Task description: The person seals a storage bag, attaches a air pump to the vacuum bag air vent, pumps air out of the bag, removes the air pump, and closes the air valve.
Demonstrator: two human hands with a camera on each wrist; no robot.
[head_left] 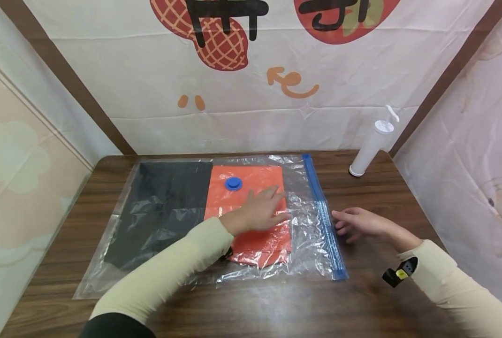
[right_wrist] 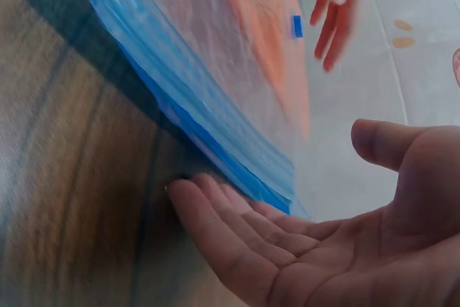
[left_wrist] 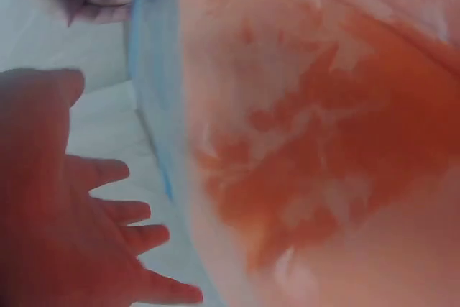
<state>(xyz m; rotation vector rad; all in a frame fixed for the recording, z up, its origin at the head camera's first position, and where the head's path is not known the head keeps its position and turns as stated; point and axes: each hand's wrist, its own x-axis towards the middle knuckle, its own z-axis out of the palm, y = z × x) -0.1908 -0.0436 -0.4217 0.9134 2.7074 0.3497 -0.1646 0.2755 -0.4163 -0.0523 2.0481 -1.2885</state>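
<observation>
A clear vacuum storage bag [head_left: 303,234] lies flat on the table, with a blue zip strip [head_left: 324,218] along its right end and a round blue valve [head_left: 233,183] on top. Inside it are a dark folded cloth [head_left: 162,206] on the left and an orange folded cloth [head_left: 261,244] beside it. My left hand [head_left: 259,211] is over the orange cloth, fingers spread and nothing gripped. My right hand [head_left: 362,223] is just right of the zip strip. In the right wrist view its relaxed fingers [right_wrist: 223,239] are right by the strip's edge, palm uncovered.
A white hand pump [head_left: 371,145] stands upright at the table's back right corner. Behind the wooden table [head_left: 259,310] hangs a printed cloth backdrop [head_left: 251,126], with more fabric at both sides.
</observation>
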